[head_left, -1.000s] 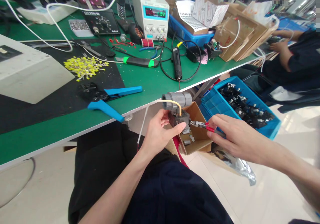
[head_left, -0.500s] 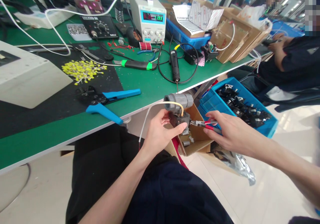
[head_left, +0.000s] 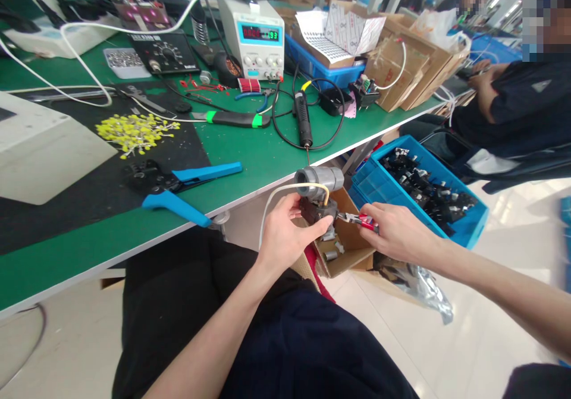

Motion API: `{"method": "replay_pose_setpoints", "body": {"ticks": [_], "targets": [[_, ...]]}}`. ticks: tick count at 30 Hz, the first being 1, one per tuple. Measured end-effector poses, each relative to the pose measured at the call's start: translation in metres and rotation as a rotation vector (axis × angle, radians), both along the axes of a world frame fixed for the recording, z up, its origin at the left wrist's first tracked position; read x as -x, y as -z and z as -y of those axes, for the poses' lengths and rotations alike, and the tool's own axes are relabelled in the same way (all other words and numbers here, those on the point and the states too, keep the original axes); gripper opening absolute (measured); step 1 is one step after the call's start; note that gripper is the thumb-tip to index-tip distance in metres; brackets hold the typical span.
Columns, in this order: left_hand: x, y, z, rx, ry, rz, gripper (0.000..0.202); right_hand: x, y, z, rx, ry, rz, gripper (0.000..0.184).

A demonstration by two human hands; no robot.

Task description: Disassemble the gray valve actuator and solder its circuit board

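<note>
My left hand (head_left: pixel 289 229) is closed around the dark block under a grey plastic valve body (head_left: pixel 320 182), held above an open cardboard box just off the bench edge. A pale cable (head_left: pixel 285 188) curves from the top of the block and drops behind my left hand. In my right hand (head_left: pixel 397 229) are red-handled pliers (head_left: pixel 362 220), their handles squeezed in my fingers. The plier jaws meet the right side of the block; what they grip there is too small to make out.
Below is the cardboard box (head_left: pixel 352 262) with small parts. A blue crate (head_left: pixel 468 232) of black parts stands to the right, near a seated person. On the green bench (head_left: pixel 250 188) lie a crimping tool (head_left: pixel 178 203), yellow terminals (head_left: pixel 134 132), a screwdriver (head_left: pixel 303 119) and a power supply (head_left: pixel 252 36).
My right hand has closed the plier handles, which were spread apart before. The valve body stays in my left hand. The view has shifted slightly.
</note>
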State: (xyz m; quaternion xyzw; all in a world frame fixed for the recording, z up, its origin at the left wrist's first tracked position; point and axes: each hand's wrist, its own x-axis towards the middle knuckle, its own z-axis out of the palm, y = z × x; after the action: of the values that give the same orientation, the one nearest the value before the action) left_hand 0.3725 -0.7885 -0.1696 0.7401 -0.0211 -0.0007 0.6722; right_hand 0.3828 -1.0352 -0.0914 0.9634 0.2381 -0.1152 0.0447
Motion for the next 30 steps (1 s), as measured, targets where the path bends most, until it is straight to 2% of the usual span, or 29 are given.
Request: {"method": "replay_pose_setpoints", "body": {"ticks": [5, 12, 19, 24, 30], "targets": [[0.000, -0.001, 0.001, -0.071, -0.035, 0.027, 0.054, 0.000, 0.000, 0.000, 0.006, 0.001, 0.016, 0.020], [0.003, -0.003, 0.005, -0.084, -0.048, 0.053, 0.051, 0.002, -0.002, -0.003, 0.040, 0.004, 0.031, 0.021], [0.001, 0.000, 0.004, -0.085, -0.043, 0.043, 0.050, -0.003, 0.000, -0.004, 0.020, -0.035, 0.010, 0.014], [-0.001, 0.001, 0.005, -0.107, -0.037, 0.072, 0.050, -0.008, 0.006, 0.001, -0.010, -0.061, -0.001, 0.013], [-0.002, 0.006, 0.014, -0.216, -0.126, 0.151, 0.052, -0.013, 0.019, 0.008, -0.037, -0.024, 0.010, 0.016]]}}
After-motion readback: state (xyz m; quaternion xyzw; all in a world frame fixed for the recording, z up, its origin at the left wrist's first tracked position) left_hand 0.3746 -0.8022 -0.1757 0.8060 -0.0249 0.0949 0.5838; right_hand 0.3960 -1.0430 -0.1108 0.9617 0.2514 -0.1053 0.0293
